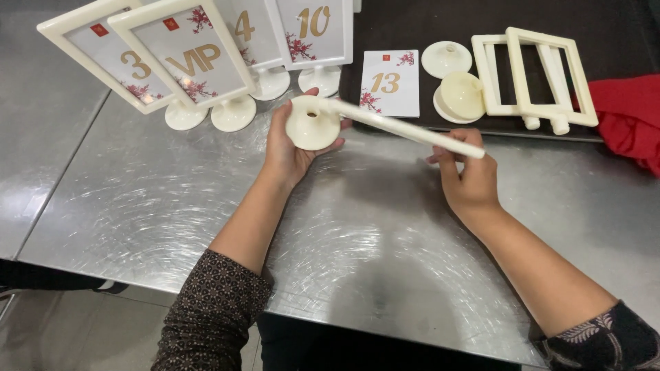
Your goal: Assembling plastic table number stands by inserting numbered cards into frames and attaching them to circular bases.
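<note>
My left hand (289, 148) grips a cream round base (313, 124) with a hole in its middle, held up above the steel table (172, 213). My right hand (467, 182) holds a cream sign frame (405, 129), seen edge-on as a long bar, with its near end between the fingers. The frame's far end meets the base at its rim. A loose card (390, 82) with a gold number and red blossoms lies just behind on a dark tray (605, 27).
Several assembled white table-number stands (182, 58) with gold figures stand at the back left. On the dark tray lie two round bases (454, 82) and two empty frames (543, 75). A red cloth (629, 117) sits at the right edge.
</note>
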